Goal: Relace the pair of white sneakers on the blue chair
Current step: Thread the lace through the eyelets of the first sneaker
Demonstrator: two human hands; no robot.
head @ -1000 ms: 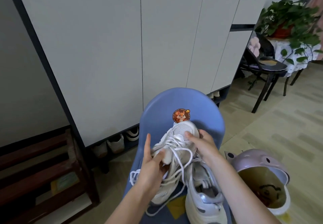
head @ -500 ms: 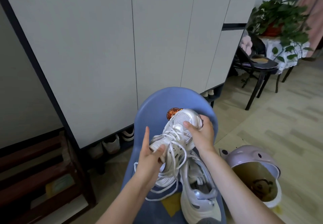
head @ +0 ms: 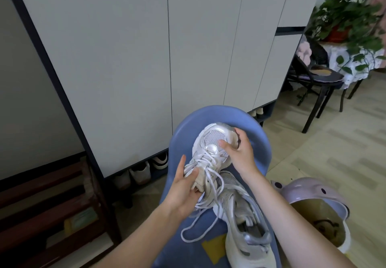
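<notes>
Head view: right hand (head: 242, 154) curls round the toe of the raised sneaker (head: 213, 148) above the blue chair (head: 183, 140); left hand (head: 183, 190) pinches its tongue and laces (head: 208, 184). Best to steady the toe and free one lace end (several dangle tangled). Second sneaker (head: 246, 230) lies on the seat. Cabinet (head: 125, 58) behind, lilac bin (head: 317, 196) alongside, plant (head: 346, 16) beyond.

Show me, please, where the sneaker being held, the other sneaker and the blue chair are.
Held sneaker (head: 215, 140): head view, on its mesh toe box.
Other sneaker (head: 248, 244): head view, on its heel collar.
Blue chair (head: 183, 134): head view, on the bare backrest, left of the toe.
</notes>
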